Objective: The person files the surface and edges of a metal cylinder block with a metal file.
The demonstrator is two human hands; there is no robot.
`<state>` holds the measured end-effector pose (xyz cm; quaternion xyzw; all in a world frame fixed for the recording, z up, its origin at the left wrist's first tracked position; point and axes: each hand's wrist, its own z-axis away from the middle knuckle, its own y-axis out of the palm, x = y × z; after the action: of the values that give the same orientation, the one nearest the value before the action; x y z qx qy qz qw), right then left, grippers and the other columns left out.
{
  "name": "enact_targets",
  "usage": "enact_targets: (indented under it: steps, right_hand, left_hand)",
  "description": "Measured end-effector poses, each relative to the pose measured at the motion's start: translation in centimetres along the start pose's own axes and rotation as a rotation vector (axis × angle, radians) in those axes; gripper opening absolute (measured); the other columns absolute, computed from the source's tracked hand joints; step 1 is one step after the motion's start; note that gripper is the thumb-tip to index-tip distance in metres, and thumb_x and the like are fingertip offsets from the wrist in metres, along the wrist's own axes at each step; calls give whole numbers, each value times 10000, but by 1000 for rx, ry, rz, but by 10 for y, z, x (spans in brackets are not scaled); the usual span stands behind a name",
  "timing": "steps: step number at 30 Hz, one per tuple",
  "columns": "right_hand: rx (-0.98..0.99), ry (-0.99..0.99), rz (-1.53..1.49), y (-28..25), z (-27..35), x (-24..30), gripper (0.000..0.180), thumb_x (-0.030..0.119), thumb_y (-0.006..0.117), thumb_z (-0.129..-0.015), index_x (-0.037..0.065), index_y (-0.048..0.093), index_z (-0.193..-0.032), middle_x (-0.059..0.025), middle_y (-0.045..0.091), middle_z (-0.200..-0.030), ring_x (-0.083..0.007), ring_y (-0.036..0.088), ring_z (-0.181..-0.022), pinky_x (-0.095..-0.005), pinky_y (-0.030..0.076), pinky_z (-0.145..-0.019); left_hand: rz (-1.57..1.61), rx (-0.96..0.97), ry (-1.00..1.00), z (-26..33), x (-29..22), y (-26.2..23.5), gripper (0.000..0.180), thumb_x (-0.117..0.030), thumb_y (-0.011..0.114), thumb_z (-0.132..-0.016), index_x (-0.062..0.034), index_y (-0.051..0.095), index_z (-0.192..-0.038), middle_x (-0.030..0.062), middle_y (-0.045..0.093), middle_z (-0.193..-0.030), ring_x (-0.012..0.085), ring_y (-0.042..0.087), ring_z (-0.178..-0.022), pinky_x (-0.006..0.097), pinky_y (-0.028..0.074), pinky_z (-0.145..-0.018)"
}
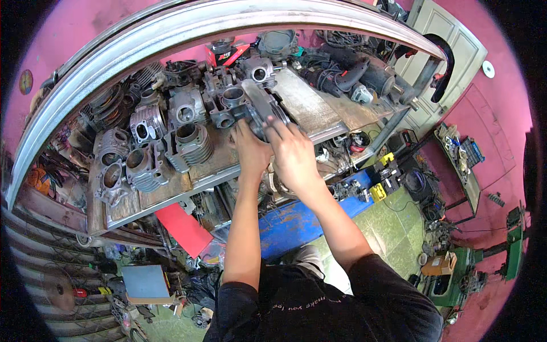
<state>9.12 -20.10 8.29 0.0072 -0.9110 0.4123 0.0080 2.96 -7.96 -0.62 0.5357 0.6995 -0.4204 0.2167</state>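
A grey metal engine part with a long flat face stands tilted near the front of the wooden shelf. My left hand is closed around its near lower side, thumb and fingers partly hidden by the part. From the right, my right hand grips the same piece, fingers bent over its near edge. Just left of it sits a cylinder block with a round bore. Farther left along the shelf, a finned cylinder block and another finned cylinder stand near the front edge.
A pale metal beam arches across the shelf's top. An angle grinder lies at the back right. Below hangs a red panel, beside a blue bench. Yellow and black tools sit at lower right, near a green machine.
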Motion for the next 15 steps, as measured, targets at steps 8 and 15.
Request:
enact_targets:
  steps: [8,15]
  right_hand:
    - [57,14,-52,-52,61,27,546,-24,661,-768,-11,681,-1314,-154,667,-1376,-351,682,-1102,-475,571,-949]
    - [-79,145,-151,-35,43,0,558,-133,624,-753,8,710,-1286,-140,706,-1301,-380,692,-1043,-465,580,-916]
  left_hand:
    - [-113,79,-10,-1,2,-10,1023,-432,935,-687,32,436,-1450,256,581,-1431,511,481,-1351,825,278,-1065]
    - [29,25,74,-1,4,-2,1048,-399,986,-601,13,465,-1412,225,613,-1341,489,517,-1285,764,343,-1035]
